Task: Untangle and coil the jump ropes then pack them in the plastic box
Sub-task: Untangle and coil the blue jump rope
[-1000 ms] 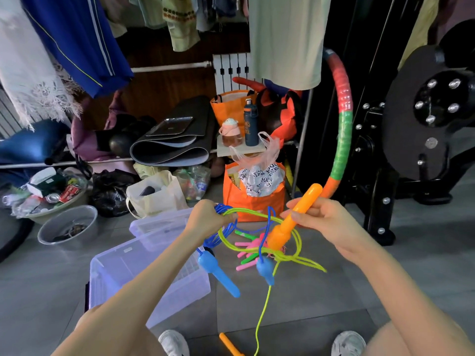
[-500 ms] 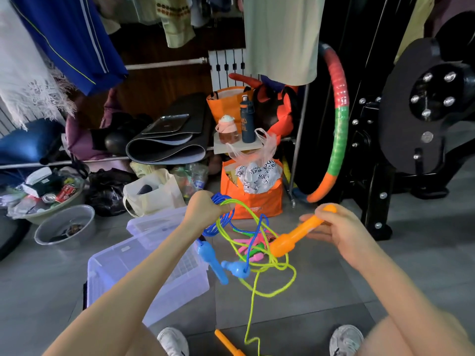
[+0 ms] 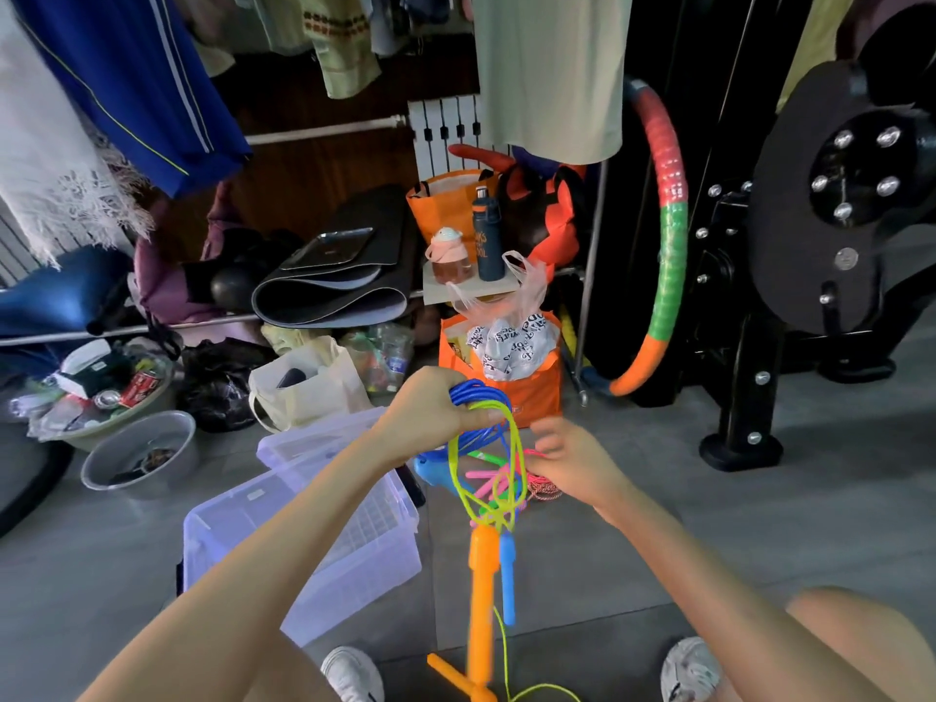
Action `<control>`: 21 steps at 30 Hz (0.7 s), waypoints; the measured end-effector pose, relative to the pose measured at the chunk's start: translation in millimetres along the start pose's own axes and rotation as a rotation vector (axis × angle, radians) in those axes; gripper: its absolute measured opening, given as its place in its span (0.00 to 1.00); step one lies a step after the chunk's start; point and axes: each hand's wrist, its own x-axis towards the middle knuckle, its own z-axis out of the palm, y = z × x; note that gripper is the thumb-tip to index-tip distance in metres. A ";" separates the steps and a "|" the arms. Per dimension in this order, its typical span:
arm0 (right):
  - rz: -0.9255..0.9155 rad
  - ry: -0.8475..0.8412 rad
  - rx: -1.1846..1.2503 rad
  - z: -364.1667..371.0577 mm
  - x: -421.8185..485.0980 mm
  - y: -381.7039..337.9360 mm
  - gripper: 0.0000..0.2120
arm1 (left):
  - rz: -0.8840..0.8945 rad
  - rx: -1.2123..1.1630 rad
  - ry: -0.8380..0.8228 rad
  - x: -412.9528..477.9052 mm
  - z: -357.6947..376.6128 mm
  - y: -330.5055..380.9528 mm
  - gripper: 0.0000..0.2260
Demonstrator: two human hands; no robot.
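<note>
**Spotter:** What just changed?

**Me:** Starting at my left: the box (image 3: pixel 304 539) sits open on the floor, with no rope in it that I can see. My left hand (image 3: pixel 425 412) is up above it. Its fingers are curled round the top of the ropes (image 3: pixel 489 438), blue and yellow-green loops bunched in the fist. Big change: I've let go of the orange handle (image 3: pixel 481 600)! A second ago my right hand held it raised. Now it dangles straight down under the knot, with a blue handle (image 3: pixel 507 575) just beside it.

**Spotter:** And the right hand?

**Me:** The right hand (image 3: pixel 562 463) has come in at the loops from the right, halfway down the tangle. The fingers are blurred, so I can't tell if they're pinching a strand or only touching.

**Spotter:** Meaning?

**Me:** One end is freed, I reckon, but it's still a tangle. Yellow-green cord crosses the blue, and pink handles (image 3: pixel 486 478) are caught in the middle. No coiling or packing yet.
</note>
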 end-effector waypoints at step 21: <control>-0.275 -0.029 0.124 -7.8 23.4 -3.6 0.07 | 0.041 -0.061 -0.229 -4.3 -27.1 7.6 0.15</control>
